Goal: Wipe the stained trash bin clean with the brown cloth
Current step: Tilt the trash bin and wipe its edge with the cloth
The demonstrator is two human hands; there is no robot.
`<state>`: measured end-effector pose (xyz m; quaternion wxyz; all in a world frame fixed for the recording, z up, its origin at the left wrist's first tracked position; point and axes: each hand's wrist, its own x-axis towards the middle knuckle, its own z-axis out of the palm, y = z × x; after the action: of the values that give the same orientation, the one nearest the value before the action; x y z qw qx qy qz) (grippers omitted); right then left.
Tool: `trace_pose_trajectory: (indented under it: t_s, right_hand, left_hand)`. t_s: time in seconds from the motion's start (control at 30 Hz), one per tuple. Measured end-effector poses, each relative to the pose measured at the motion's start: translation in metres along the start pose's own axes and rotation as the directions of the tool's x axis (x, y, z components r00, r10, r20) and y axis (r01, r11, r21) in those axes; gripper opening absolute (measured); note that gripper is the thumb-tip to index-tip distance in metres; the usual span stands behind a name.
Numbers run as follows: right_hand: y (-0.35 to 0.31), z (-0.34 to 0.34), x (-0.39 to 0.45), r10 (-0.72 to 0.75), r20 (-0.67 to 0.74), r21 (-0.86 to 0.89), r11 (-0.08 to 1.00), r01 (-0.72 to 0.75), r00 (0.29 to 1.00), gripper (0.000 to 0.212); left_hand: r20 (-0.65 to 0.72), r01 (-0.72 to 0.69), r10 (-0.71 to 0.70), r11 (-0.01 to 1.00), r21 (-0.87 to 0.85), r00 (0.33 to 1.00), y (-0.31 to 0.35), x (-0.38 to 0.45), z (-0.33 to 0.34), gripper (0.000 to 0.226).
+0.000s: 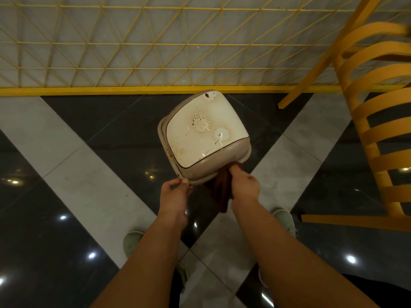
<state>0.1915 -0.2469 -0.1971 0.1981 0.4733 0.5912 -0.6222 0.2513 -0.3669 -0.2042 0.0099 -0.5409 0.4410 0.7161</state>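
A cream trash bin (200,138) with a closed lid stands on the floor in the middle of the view. Brown stains and dried rings mark its lid and near side. My left hand (175,194) pinches the bin's near lower rim. My right hand (244,185) grips the brown cloth (222,192) and presses it against the bin's near side, just below the lid. Part of the cloth hangs down between my hands, hiding the bin's wall there.
A yellow wire grid fence (155,41) with a yellow base rail runs behind the bin. A yellow slatted wooden chair (373,121) stands at the right. The glossy floor has dark and pale tiles (89,185). My two pale shoes (131,241) show below.
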Motion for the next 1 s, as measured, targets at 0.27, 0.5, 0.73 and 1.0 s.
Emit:
trace_pose_trajectory:
  t_s: [0.27, 0.5, 0.73, 1.0]
  right_hand:
    - [0.053, 0.025, -0.026, -0.047, 0.124, -0.079, 0.995, 0.057, 0.991, 0.023]
    - [-0.013, -0.01, 0.013, -0.108, -0.028, 0.016, 0.994, 0.109, 0.994, 0.03]
    - [-0.029, -0.006, 0.029, -0.209, -0.153, 0.004, 0.977, 0.213, 0.966, 0.021]
    - [0.01, -0.025, -0.002, -0.447, -0.056, -0.062, 0.894, 0.444, 0.893, 0.021]
  left_hand:
    - [-0.017, 0.071, -0.071, 0.997, -0.013, 0.997, 0.002, -0.004, 0.002, 0.01]
    - [0.021, -0.005, 0.005, 1.0, -0.005, 1.0, 0.001, 0.005, -0.003, 0.015]
    - [-0.008, -0.039, 0.038, 0.999, -0.012, 0.999, -0.006, 0.014, -0.004, 0.014]
    - [0.143, 0.071, -0.06, 0.995, -0.071, 0.988, -0.004, 0.013, -0.012, 0.019]
